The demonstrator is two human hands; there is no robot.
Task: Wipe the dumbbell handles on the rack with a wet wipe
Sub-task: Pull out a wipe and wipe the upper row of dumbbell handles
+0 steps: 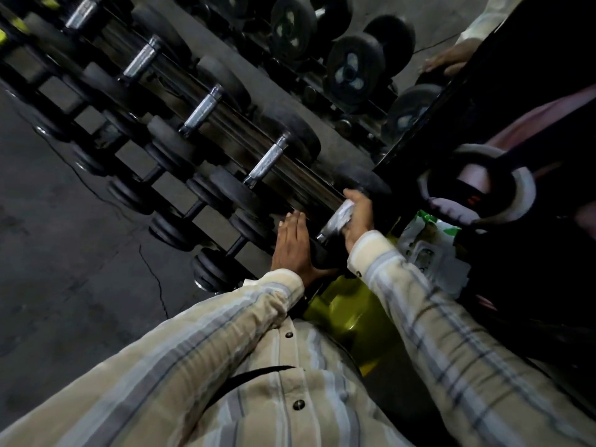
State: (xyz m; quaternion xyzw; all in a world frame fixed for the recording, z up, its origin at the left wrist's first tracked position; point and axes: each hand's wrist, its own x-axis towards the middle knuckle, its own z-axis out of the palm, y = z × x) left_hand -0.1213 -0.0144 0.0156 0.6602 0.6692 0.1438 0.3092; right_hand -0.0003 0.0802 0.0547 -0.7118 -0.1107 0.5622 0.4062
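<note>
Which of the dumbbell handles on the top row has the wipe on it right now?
The nearest dumbbell handle, at the rack's near end: the right hand grips it through the white wipe. The other handles up the row are bare.

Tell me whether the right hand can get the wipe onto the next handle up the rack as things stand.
Probably yes. The right hand grips the wet wipe round the nearest handle, and the next handle lies bare beside it with nothing across it. The left hand rests flat on the near weight, out of the way.

dark rack [222, 124], rows of dumbbells [206, 108]
</note>
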